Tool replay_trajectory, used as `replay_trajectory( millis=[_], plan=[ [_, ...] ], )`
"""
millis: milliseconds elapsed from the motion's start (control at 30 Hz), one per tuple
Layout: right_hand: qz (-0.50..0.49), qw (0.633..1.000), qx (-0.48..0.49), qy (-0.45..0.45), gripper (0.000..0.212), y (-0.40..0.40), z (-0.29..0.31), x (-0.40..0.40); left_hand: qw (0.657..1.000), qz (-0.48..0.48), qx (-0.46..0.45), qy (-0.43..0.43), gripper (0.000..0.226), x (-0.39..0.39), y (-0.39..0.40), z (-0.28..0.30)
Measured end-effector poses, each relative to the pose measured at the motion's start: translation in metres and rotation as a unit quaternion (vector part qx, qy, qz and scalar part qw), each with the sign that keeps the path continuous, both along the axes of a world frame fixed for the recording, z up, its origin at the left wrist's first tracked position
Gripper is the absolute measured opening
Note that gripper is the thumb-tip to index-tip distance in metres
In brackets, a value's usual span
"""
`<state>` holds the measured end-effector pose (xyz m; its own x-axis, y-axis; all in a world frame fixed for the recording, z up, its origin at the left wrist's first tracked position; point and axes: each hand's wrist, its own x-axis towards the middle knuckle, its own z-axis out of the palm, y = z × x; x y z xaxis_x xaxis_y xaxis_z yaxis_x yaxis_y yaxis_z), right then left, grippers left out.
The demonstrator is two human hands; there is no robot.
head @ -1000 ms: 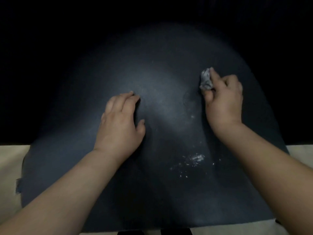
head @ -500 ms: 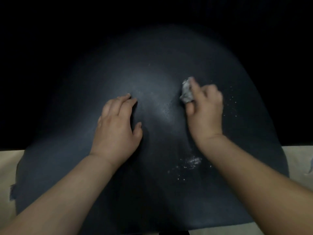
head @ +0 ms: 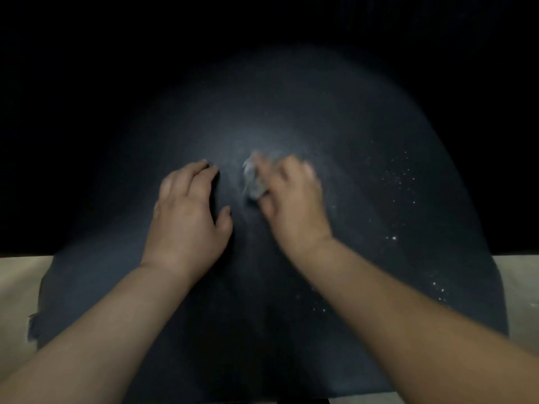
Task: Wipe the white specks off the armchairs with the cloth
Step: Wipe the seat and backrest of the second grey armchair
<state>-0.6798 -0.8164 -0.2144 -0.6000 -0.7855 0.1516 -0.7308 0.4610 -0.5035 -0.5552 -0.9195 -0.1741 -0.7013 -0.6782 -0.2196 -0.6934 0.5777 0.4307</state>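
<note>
One dark armchair (head: 291, 118), one crumpled cloth (head: 253, 182) at frame centre, pinched by the blurred right hand (head: 294, 205). Left hand (head: 189, 217) rests flat, fingers together, beside it. White specks (head: 399, 182) scattered at right.

1. The armchair (head: 291, 118) is very dark blue, almost black, with a paler grey glow in the middle.
2. Tiny white specks (head: 399, 176) dot its right side.
3. The cloth (head: 253, 182) is light grey and whitish.
4. The floor (head: 17, 287) at both sides is pale tan.
5. The top of the view is black.
</note>
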Motion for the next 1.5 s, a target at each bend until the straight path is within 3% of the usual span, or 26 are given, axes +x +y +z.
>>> replay_trajectory(
  millis=[100, 233, 333, 500, 567, 667, 767, 867, 1000, 1100, 1200, 1367, 1500],
  plan=[
    [0.068, 0.997, 0.01, -0.015, 0.063, 0.032, 0.002, 0.021, 1.0, 0.007, 0.0, 0.0, 0.062, 0.002, -0.002, 0.0],
    [-0.047, 0.998, 0.024, 0.026, 0.06, 0.014, -0.001, -0.041, 1.0, 0.006, -0.007, 0.003, 0.061, 0.002, -0.003, -0.003],
    [-0.111, 0.994, 0.02, -0.012, 0.054, -0.038, -0.002, -0.074, 1.0, 0.015, -0.012, 0.014, 0.06, 0.003, -0.006, -0.005],
    [0.081, 0.997, -0.015, -0.004, 0.053, -0.028, -0.004, -0.014, 0.999, 0.029, -0.013, 0.012, 0.06, 0.003, -0.011, -0.007],
    [0.105, 0.994, -0.006, 0.007, 0.051, -0.008, -0.003, -0.019, 0.999, 0.029, -0.008, 0.011, 0.06, 0.003, -0.011, -0.005],
    [-0.004, 0.999, 0.013, 0.041, 0.054, -0.027, -0.007, -0.067, 1.0, 0.029, -0.003, 0.009, 0.06, 0.004, -0.012, -0.002],
    [-0.105, 0.994, 0.016, 0.0, 0.051, -0.075, -0.006, -0.101, 1.0, 0.024, -0.005, 0.005, 0.06, 0.003, -0.012, -0.001],
    [-0.033, 0.999, 0.011, -0.005, 0.055, -0.086, -0.005, -0.07, 1.0, 0.013, -0.004, -0.003, 0.061, 0.001, -0.011, 0.0],
    [0.117, 0.993, 0.005, -0.004, 0.053, -0.013, -0.001, -0.035, 1.0, 0.0, -0.01, -0.011, 0.06, -0.007, -0.006, -0.001],
    [0.027, 0.998, 0.017, 0.051, 0.047, 0.028, -0.004, -0.075, 1.0, -0.015, -0.008, -0.004, 0.059, -0.018, 0.005, 0.0],
    [-0.118, 0.993, 0.007, 0.012, 0.051, 0.043, -0.003, -0.098, 1.0, -0.03, -0.004, 0.007, 0.059, -0.034, 0.019, -0.001],
    [0.025, 0.999, 0.025, 0.032, 0.052, 0.087, 0.002, -0.063, 0.998, -0.06, 0.001, 0.02, 0.058, -0.061, 0.04, -0.001],
    [-0.124, 0.991, 0.021, 0.038, 0.05, 0.114, -0.002, -0.107, 0.997, -0.075, -0.004, 0.025, 0.057, -0.076, 0.045, -0.004]
  ],
)
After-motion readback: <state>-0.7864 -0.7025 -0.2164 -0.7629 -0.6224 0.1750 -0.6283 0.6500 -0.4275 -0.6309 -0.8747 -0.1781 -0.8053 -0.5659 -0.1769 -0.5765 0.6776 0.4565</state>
